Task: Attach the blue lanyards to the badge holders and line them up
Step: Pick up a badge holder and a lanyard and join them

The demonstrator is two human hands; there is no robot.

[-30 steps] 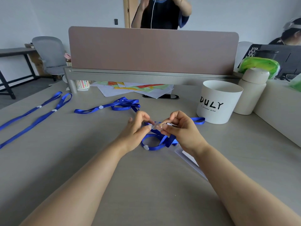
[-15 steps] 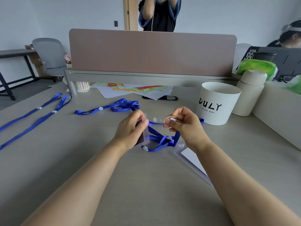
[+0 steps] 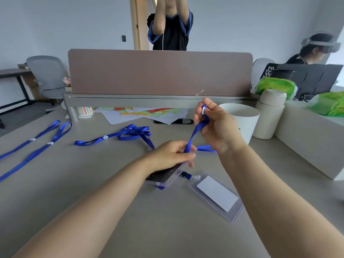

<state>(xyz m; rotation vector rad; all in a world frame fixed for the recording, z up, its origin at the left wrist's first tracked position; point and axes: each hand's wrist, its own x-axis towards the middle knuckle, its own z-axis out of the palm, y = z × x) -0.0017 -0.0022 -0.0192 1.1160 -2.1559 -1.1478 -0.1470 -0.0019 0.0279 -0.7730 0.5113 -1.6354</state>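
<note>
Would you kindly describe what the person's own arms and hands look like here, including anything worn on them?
Both arms are bare: no sleeves reach the left forearm or right forearm in view. The left hand and right hand wear no gloves, and I can see no watch, bracelet or ring on either.

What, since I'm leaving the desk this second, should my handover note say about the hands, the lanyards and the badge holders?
Left hand: grips the held lanyard low down, with the dark badge holder under its fingers.
Right hand: raised, pinches that lanyard's upper end.
On the table: a second badge holder with a white card and no lanyard, a small clip beside it, a loose lanyard in a heap, and two straight lanyards at left.
Done: unclear whether the held pair is joined.
Left: check that joint, fit the second holder, line everything up.
</note>
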